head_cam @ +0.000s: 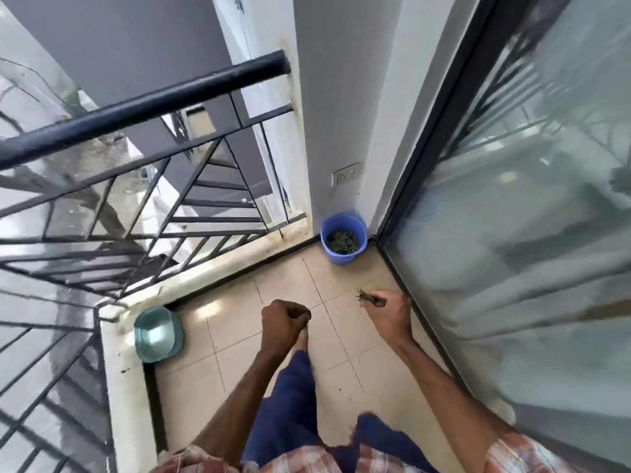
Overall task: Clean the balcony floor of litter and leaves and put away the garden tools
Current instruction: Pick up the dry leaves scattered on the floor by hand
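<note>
Plaid shirt (300, 462) and blue trousers (290, 404) filled the bottom edge, nearest the cam, w/ both bare forearms reaching fwd over the balcony floor (239, 336). Glass sliding door (529, 233) took up the whole right side, dark frame running down to the floor. Black metal railing (136, 107) w/ diagonal bars ran along the left, on a pale kerb. Floor was beige tile w/ thin grout lines, a few tiny specks near the trousers. White wall (341, 114) stood at the far end, btwn railing and door.

Blue bucket (341, 259) sat upright in the far corner, against the wall and just beside the door frame, leaf litter (342, 241) inside at the bottom. Teal basin (177, 336) sat in the left corner, touching the kerb.

Left hand (283, 320) was mid-frame above the floor, fingers clenched into a fist; couldn't tell if anything was inside. Right hand (389, 308) was nearer the door, fingers grasping a small bunch of leaves (363, 296), sticking out twd the bucket but well short of it. Bare foot (302, 339) showed just under the left hand. Wall socket (345, 174) sat above the bucket.
</note>
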